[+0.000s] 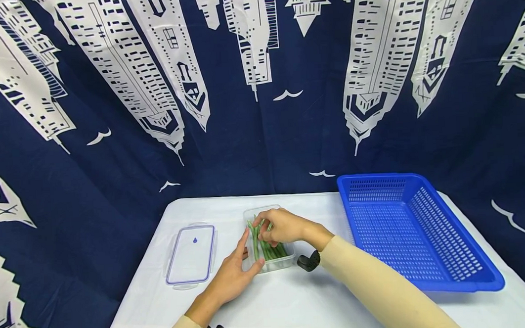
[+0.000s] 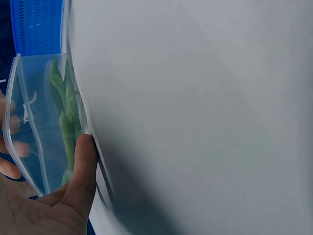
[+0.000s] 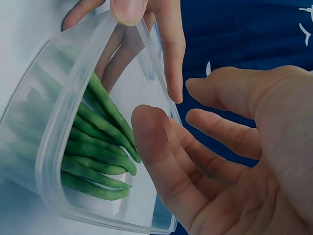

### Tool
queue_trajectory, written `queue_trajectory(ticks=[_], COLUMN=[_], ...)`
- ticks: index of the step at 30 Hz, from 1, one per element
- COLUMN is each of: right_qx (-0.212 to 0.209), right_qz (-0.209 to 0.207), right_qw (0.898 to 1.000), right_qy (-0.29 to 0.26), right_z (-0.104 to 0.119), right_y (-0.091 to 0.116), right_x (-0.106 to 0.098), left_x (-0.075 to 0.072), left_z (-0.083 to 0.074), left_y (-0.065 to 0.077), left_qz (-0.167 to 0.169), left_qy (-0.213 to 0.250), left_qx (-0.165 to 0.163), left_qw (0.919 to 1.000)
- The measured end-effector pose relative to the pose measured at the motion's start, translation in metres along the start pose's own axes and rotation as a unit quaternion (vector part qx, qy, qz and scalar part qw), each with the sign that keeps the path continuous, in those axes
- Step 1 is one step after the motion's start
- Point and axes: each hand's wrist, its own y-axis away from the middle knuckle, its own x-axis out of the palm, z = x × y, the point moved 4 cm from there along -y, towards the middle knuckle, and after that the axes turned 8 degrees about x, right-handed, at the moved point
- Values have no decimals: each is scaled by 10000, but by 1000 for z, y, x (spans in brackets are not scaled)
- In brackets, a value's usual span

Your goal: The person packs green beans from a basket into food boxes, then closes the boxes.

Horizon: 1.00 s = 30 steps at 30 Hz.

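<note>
A clear plastic food container [image 1: 274, 265] on the white table holds several green beans [image 1: 271, 251], lying lengthwise side by side. My left hand [image 1: 234, 278] rests at its near-left corner, thumb against the near wall and straight fingers along the left side. In the left wrist view its thumb [image 2: 82, 166] touches the container's outside. My right hand [image 1: 288, 227] is over the beans with loosely bent fingers. The right wrist view shows these fingers [image 3: 151, 132] spread beside the bean ends, with nothing visibly pinched between them.
Left of the container, a clear lid [image 1: 190, 254] with a blue-purple seal lies flat. A large blue plastic basket [image 1: 422, 287] stands at the right of the white table [image 1: 292, 311]. A dark blue cloth printed with white buildings hangs behind.
</note>
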Motion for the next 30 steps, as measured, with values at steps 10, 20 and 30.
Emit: queue_trajectory(ticks=[10,20,30], right_qx=[-168,-375,-473], right_qz=[-161,-646,-1615], right_qw=[9997,9971,9851], right_qy=[7,172,355], right_z=[0,1,-8], right_y=[12,28,47], right_x=[-3,-7,2], left_x=[1,-1,1], left_z=[-2,-4,-1], left_y=[0,0,0], left_qz=[19,22,-6], left_qy=[-29,-62,-68], left_qx=[0,3,-8], left_qw=[10000,10000,10000])
